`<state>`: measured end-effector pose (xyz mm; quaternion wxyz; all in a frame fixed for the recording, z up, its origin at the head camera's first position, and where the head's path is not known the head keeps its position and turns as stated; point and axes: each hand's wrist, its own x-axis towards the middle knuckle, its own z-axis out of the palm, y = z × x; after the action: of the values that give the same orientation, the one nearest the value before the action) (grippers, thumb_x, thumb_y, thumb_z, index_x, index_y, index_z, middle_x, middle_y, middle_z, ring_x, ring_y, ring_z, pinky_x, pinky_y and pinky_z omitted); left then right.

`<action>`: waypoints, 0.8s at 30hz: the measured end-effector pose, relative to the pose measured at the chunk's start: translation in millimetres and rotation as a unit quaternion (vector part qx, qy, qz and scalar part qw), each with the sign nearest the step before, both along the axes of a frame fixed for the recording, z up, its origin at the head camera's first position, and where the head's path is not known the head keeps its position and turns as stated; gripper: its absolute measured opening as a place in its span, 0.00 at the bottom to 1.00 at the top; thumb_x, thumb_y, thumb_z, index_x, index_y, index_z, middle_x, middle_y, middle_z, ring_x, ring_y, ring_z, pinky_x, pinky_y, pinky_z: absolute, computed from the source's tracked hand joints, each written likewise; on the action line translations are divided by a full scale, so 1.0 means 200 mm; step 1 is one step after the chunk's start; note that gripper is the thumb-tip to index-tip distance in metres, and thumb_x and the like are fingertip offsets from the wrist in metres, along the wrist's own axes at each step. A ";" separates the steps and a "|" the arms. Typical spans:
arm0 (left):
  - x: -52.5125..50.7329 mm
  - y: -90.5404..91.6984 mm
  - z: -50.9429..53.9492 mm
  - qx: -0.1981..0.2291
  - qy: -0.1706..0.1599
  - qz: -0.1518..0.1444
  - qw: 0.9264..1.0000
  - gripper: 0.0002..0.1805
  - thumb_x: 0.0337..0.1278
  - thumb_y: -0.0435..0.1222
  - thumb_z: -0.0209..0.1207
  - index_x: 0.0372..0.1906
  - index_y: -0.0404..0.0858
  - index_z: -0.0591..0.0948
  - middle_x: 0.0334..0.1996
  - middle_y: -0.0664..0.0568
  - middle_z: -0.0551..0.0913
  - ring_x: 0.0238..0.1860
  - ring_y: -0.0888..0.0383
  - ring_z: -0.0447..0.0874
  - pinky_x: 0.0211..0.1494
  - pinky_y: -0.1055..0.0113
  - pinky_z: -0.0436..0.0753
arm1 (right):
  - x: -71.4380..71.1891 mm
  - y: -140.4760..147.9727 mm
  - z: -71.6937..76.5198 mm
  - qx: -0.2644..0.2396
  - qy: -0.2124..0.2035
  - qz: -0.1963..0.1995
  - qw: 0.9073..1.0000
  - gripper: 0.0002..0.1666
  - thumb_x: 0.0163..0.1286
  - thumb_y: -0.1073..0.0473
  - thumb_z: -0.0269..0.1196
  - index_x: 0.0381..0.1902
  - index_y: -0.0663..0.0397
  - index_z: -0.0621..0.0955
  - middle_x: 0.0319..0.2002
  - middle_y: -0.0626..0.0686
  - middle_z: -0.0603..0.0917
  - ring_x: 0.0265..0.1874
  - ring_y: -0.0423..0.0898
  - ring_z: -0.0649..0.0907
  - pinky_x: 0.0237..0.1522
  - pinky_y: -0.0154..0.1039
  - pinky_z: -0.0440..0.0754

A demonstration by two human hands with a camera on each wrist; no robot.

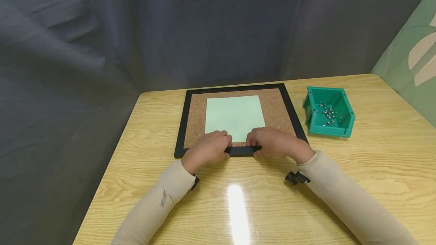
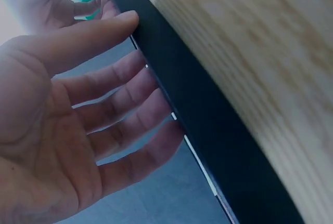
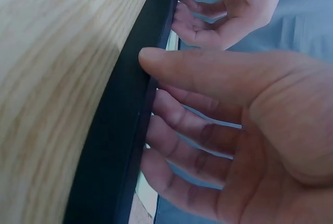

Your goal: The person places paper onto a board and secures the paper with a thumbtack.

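A cork board (image 1: 277, 112) with a black frame (image 1: 242, 151) lies on the wooden table. On the cork rests a pale green sheet of paper (image 1: 234, 116). My left hand (image 1: 208, 148) grips the frame's near side left of its middle, thumb on the outer face and fingers curled over the inner edge. In the same way my right hand (image 1: 274, 143) holds that side a little to the right, with a short stretch of frame between the hands. Both wrist views show thumb and fingertips touching the black frame (image 2: 177, 89). Parts of the paper's lower corners are hidden.
A green plastic bin (image 1: 329, 131) stands on the table right of the board, with many small shiny pieces (image 1: 328, 112) inside. Dark cloth (image 1: 218, 29) hangs behind the table and down its left side. A patterned green surface (image 1: 402, 59) borders the right.
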<state>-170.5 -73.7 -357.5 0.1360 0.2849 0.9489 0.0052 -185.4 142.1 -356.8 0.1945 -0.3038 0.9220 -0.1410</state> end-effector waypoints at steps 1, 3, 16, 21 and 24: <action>0.00 0.00 0.00 -0.003 0.000 -0.007 1.000 0.14 0.61 0.44 0.67 0.48 0.45 0.82 0.43 0.55 0.80 0.44 0.58 0.79 0.45 0.63 0.81 | 0.01 0.00 0.00 0.000 0.000 0.004 1.000 0.14 0.61 0.62 0.72 0.44 0.46 0.83 0.39 0.45 0.81 0.38 0.42 0.79 0.43 0.42 0.80; 0.01 0.00 0.00 -0.007 0.000 -0.021 1.000 0.14 0.61 0.44 0.67 0.49 0.44 0.82 0.43 0.55 0.81 0.44 0.59 0.80 0.46 0.63 0.81 | 0.02 0.01 0.00 0.000 0.002 0.012 1.000 0.14 0.61 0.61 0.73 0.44 0.45 0.83 0.38 0.44 0.81 0.37 0.41 0.79 0.43 0.41 0.80; 0.08 0.02 0.06 -0.056 -0.042 -0.099 0.993 0.15 0.60 0.42 0.68 0.48 0.43 0.81 0.42 0.54 0.82 0.40 0.61 0.79 0.46 0.68 0.79 | 0.11 0.00 0.04 0.018 -0.030 0.059 0.998 0.15 0.58 0.59 0.75 0.40 0.45 0.80 0.36 0.44 0.79 0.35 0.40 0.77 0.40 0.39 0.78; 0.12 0.04 0.07 -0.065 -0.059 -0.107 0.990 0.13 0.59 0.42 0.69 0.46 0.44 0.81 0.40 0.56 0.82 0.37 0.62 0.78 0.44 0.70 0.78 | 0.15 -0.01 0.05 0.020 -0.038 0.070 0.997 0.16 0.57 0.59 0.76 0.38 0.44 0.80 0.34 0.42 0.79 0.34 0.39 0.77 0.40 0.37 0.77; 0.13 0.04 0.08 -0.067 -0.063 -0.114 0.989 0.11 0.59 0.41 0.69 0.43 0.45 0.81 0.37 0.57 0.81 0.34 0.62 0.76 0.41 0.70 0.77 | 0.17 -0.01 0.06 0.025 -0.041 0.079 0.996 0.16 0.56 0.60 0.76 0.38 0.44 0.80 0.34 0.42 0.78 0.34 0.38 0.76 0.39 0.36 0.77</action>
<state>-144.1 -65.3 -342.3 0.2145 0.3808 0.8977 -0.0563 -152.2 139.3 -345.5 0.2500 -0.3650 0.8894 -0.1148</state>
